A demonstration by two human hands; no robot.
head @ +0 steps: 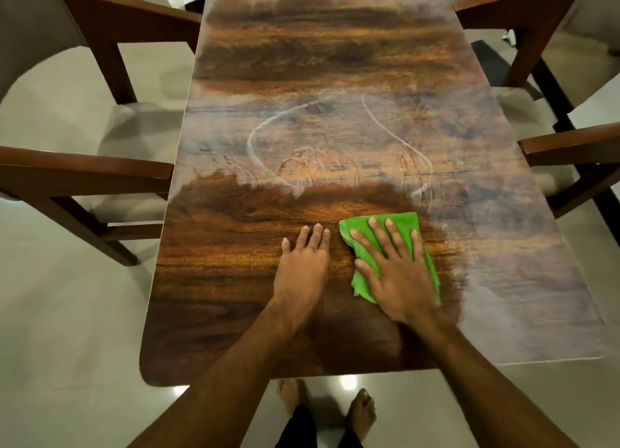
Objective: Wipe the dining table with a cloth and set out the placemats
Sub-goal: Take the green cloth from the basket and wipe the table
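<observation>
A long wooden dining table [235, 296] runs away from me. Its near left part shows dark and glossy, while the middle, far end and right side carry a whitish dusty film with curved streaks [335, 152]. A green cloth [360, 283] lies flat on the table near the front. My right hand [397, 269] presses down on the cloth, palm flat and fingers spread. My left hand [302, 269] rests flat on the bare wood just left of the cloth, fingers together, holding nothing. No placemats are in view.
Wooden chairs with pale cushions stand along both sides: two on the left [77, 175] [127, 21] and two on the right [570, 145] [523, 8]. My bare feet [359, 410] stand on the pale tiled floor at the table's near end.
</observation>
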